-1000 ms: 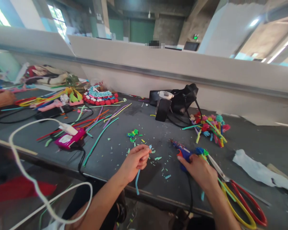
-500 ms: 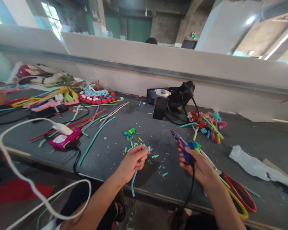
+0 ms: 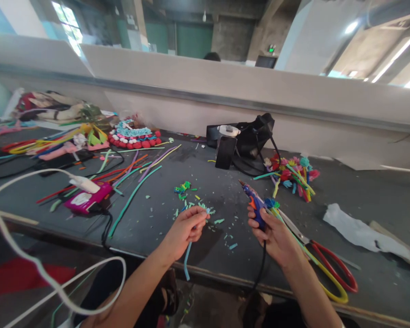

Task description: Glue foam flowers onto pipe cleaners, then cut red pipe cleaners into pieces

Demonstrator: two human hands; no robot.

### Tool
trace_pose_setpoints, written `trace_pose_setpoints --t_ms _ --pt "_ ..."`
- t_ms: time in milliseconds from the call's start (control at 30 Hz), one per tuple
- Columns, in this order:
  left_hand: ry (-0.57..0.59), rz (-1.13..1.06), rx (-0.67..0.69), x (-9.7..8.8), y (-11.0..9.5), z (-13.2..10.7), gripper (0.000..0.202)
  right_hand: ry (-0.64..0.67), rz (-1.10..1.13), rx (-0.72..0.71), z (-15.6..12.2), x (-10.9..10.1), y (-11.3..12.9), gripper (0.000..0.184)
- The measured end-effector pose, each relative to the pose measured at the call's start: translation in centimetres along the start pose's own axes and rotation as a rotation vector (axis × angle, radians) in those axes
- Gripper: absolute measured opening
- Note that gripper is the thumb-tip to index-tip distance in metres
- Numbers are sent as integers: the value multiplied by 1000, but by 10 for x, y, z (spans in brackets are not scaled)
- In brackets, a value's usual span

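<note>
My left hand (image 3: 189, 225) is closed on a light blue pipe cleaner (image 3: 187, 264), whose long end hangs down over the table's front edge. Its other tip pokes out past my thumb and finger. A blue hot glue gun (image 3: 258, 207) is gripped in my right hand (image 3: 271, 234), its nozzle pointing up and to the left, with a black cord trailing below. Small green and blue clippings (image 3: 193, 207) lie scattered around my left hand. Just beyond them is a little blue-green bundle (image 3: 182, 187). Scissors with red handles (image 3: 335, 266) lie beside my right forearm.
Loose pipe cleaners (image 3: 135, 196) and a magenta power strip (image 3: 89, 198) with a white cable lie on the left. At the back are a pompom piece (image 3: 133, 134), a black phone (image 3: 225, 152) and a black bag (image 3: 256, 132). Bundled flowers (image 3: 297, 173) and torn white paper (image 3: 353, 228) lie right.
My right hand has shifted slightly left with the glue gun, bringing its nozzle a little closer to my left hand. The whole view has drifted slightly; my left hand keeps its hold.
</note>
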State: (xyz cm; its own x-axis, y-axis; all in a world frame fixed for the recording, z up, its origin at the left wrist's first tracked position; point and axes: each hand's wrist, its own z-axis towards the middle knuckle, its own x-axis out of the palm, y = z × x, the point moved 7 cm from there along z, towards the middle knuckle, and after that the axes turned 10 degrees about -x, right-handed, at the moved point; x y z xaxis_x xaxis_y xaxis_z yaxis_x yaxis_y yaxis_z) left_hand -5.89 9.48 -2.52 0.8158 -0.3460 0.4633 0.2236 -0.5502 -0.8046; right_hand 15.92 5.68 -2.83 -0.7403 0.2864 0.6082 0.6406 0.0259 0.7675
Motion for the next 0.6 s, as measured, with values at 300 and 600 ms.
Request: trace_pose_setpoints --t_ms 300,600 --pt "5 -1 -16 0 1 -1 23 -8 59 86 2 -4 -15 19" --pt "28 7 -19 -1 2 -1 22 -50 54 116 -1 -10 -19 10"
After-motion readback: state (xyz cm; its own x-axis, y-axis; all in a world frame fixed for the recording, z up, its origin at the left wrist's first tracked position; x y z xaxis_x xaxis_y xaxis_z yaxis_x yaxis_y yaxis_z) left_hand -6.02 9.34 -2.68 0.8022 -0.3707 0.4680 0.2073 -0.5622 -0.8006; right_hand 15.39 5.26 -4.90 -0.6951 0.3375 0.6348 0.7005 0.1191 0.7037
